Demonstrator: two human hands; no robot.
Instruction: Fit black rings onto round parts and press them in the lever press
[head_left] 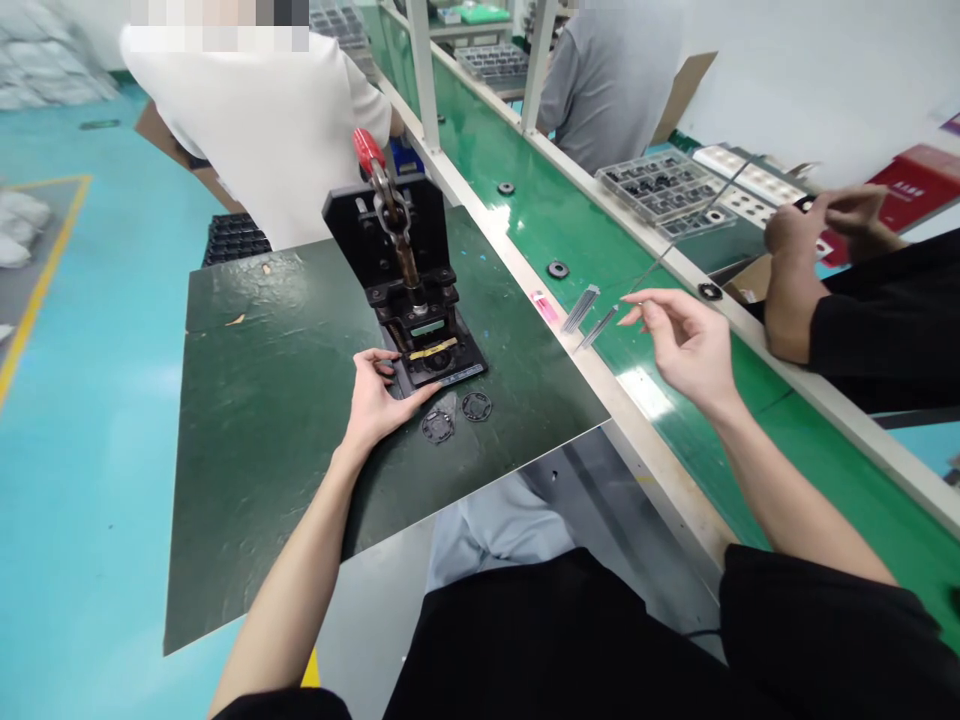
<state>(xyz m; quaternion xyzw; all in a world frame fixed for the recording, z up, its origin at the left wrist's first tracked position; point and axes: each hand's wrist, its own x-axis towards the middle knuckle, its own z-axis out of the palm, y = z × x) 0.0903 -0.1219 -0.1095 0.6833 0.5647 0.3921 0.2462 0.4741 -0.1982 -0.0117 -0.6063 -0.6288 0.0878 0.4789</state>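
Press (390, 235): beneath left fingertips, seemingly being steadied
Left hand (379, 402): fingers spread, gripping nothing
Right hand (686, 345): fingers open, empty, near metal strips (581, 308)

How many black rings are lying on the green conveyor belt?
3: one ring far along the belt, one ring mid-belt, and one ring near a co-worker's hand. Others may be hidden.

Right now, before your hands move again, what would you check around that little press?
Left hand on the base of the hand press: ok, touching it.
Red handle: ok, raised, hands away from it.
Part seated in the press: cannot tell.
Two black rings: ok, lying beside the base on the green mat.
Right hand: ok, nothing visible in it, apart from the metal strips.
Co-worker's hands: ok, away from the press.
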